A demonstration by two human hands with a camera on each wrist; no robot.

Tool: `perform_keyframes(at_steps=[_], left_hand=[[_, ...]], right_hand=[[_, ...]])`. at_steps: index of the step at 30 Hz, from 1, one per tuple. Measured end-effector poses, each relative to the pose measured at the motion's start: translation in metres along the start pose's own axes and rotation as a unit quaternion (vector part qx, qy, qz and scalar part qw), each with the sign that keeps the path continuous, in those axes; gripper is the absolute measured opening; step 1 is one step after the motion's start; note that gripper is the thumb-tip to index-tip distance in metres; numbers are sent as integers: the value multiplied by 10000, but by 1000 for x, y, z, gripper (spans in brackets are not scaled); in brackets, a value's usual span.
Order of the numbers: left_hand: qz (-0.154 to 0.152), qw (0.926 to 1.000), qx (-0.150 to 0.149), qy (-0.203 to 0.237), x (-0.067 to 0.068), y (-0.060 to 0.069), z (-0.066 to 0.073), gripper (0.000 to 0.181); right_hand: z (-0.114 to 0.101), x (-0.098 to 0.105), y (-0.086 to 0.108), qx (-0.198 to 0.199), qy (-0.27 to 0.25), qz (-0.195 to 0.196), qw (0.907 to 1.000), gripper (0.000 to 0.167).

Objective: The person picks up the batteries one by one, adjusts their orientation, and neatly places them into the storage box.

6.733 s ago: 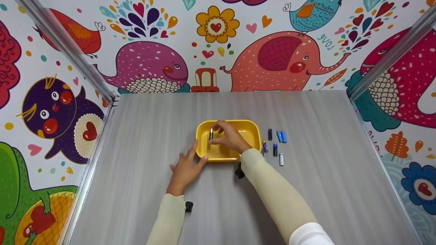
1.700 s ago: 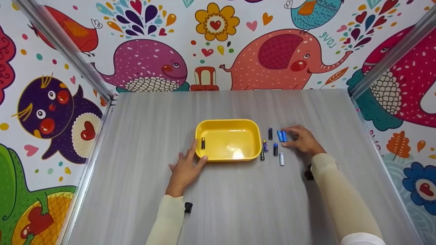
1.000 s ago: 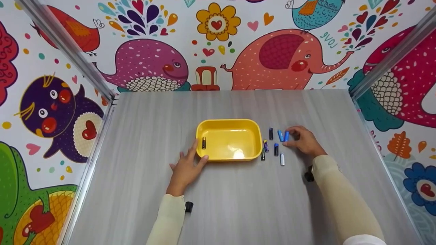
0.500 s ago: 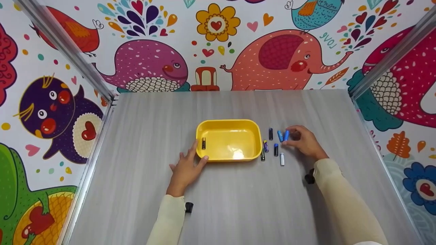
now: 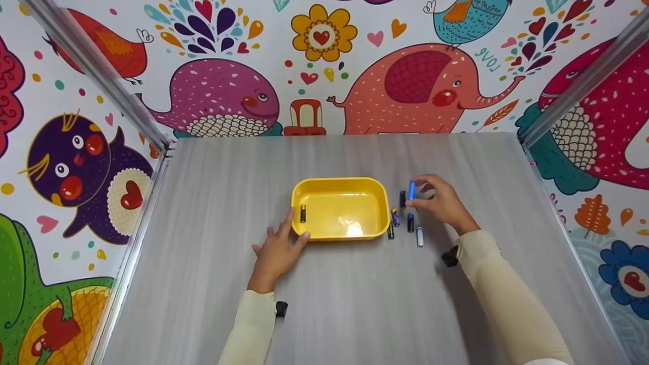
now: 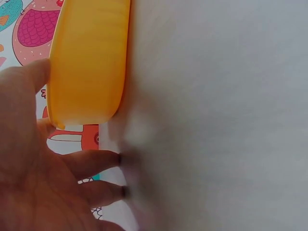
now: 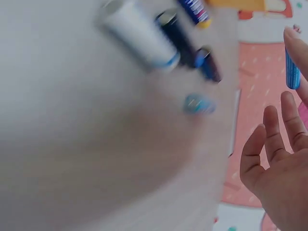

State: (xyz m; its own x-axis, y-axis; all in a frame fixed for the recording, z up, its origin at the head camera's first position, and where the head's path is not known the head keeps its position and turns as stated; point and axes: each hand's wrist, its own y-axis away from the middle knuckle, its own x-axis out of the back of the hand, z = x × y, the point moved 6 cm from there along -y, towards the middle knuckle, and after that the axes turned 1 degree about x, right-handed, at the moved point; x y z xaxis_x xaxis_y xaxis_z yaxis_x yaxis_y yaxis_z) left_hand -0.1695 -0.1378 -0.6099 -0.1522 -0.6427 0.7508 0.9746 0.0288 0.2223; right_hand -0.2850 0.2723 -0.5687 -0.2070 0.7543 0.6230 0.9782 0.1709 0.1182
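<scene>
1. Since the earlier frames, the blue battery [image 5: 411, 190] has left the desk [image 5: 213, 203] and shifted toward the yellow tray [image 5: 339, 213].
2. Right hand [image 5: 440, 199]: thumb and fingertips pinch it; remaining fingers loosely spread.
3. Left hand [image 5: 276, 253]: fingers spread, touching the tray's near-left corner, well apart from the battery.
4. It is a slim, finely lined cylinder.
5. Its long axis runs near-to-far; which terminal leads, I cannot tell.
</scene>
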Motion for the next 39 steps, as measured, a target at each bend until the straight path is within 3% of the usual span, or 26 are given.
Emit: perform_keyframes(at_steps=[9, 13, 19, 25, 33, 39], left_hand=[[-15, 10000, -14, 59, 0, 0, 0, 82], [-45, 10000, -40, 70, -1, 0, 0, 81], [-11, 10000, -65, 54, 0, 0, -1, 81], [10, 9999, -73, 76, 0, 0, -1, 81], [-94, 9999, 45, -6, -2, -2, -3, 81], [-109, 9999, 12, -43, -2, -4, -2, 82]], right_hand=[[-52, -21, -7, 874, -96, -151, 9960, 58], [-73, -35, -12, 1083, -194, -235, 9937, 55], [-99, -63, -21, 1183, -355, -375, 9916, 60], [-116, -93, -31, 1155, -471, -534, 9908, 54], [-125, -132, -37, 1090, -660, -474, 9907, 52], [-129, -160, -41, 1062, -740, -660, 9894, 52]])
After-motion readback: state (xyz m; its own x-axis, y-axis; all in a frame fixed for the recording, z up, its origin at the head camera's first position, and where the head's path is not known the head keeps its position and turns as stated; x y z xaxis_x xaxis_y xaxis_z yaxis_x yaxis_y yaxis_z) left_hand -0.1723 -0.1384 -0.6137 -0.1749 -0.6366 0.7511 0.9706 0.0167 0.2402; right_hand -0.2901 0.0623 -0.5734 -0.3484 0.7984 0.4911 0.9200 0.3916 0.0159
